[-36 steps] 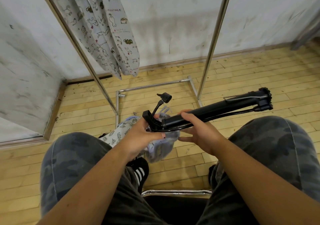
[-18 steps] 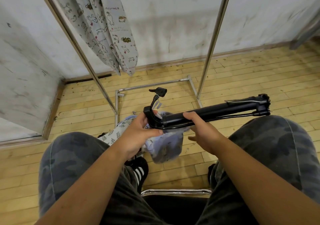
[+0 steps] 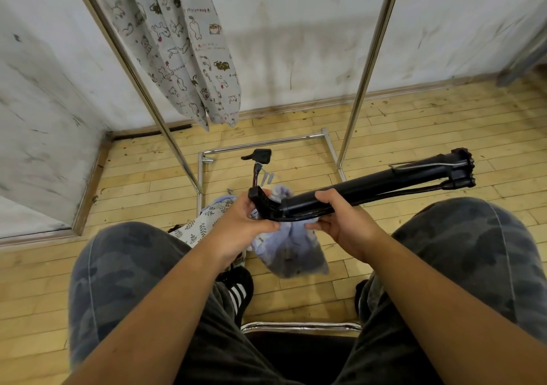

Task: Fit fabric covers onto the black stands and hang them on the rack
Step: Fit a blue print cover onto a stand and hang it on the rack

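Pinches the hooked near end of the black stand with the left fingers, thumb along the underside, the lilac fabric cover bunched against the palm and hanging below. Curls the right fingers over the tube just beside, thumb underneath, so gripping the stand as well.

Reads as the fitting step at its very start: cover gathered at the near end, none of it visibly drawn along the tube (mouth of the cover hidden behind the hands, so cannot tell whether the tip is inside). Calls next, probably, for opening that mouth, feeding the hooked end in, then sliding fabric toward the knobbed far end while the right grip gives way. Risks a snag on the thin black hose sticking up past the left knuckles.

Turns the left hand palm inward, forearm rising from lower left over the knee; cups the right hand under the tube, forearm from lower right. Holds the stand nearly level above the wooden floor, far end out over the right knee. Faces the rack, printed covers already hung by its left pole.
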The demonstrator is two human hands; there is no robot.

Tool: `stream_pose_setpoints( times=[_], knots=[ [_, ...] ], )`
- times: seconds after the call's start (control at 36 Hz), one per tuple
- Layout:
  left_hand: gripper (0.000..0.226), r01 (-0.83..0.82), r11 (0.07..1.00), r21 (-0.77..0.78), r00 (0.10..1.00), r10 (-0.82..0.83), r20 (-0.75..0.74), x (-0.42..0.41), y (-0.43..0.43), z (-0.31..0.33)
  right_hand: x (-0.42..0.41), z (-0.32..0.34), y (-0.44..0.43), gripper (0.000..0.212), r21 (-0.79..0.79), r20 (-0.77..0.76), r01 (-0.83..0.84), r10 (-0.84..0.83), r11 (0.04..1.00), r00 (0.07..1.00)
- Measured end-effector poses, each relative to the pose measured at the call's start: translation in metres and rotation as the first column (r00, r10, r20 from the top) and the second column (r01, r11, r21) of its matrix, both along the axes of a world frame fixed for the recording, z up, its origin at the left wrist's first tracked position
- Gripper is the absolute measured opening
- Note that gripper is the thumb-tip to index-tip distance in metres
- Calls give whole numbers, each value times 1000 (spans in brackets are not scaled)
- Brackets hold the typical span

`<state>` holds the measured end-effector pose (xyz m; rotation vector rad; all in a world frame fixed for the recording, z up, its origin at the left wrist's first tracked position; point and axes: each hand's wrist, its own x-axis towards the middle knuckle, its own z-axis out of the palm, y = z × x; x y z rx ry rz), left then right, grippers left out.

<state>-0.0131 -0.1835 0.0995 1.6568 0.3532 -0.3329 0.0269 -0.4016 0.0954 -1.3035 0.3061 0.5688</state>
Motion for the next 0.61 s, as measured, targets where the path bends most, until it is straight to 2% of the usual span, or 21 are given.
stream_pose_setpoints(
  times=[0.19,0.31,0.44,0.61],
  knots=[
    [57,-9,995,99,1000,10,-17,0,0,3,0,0,-2,24,-169,65,41,-30,985,997],
    [57,-21,993,119,999,24,-21,1,1,2,0,0,-2,46,-227,57,27,-14,973,998],
    [63,-57,993,106,998,59,-14,1,1,0,0,2,0,24,-300,76,16,7,954,997],
    [66,-49,990,133,999,49,3,1,2,-2,-3,8,2,11,-336,100,-17,54,942,993]
  ],
)
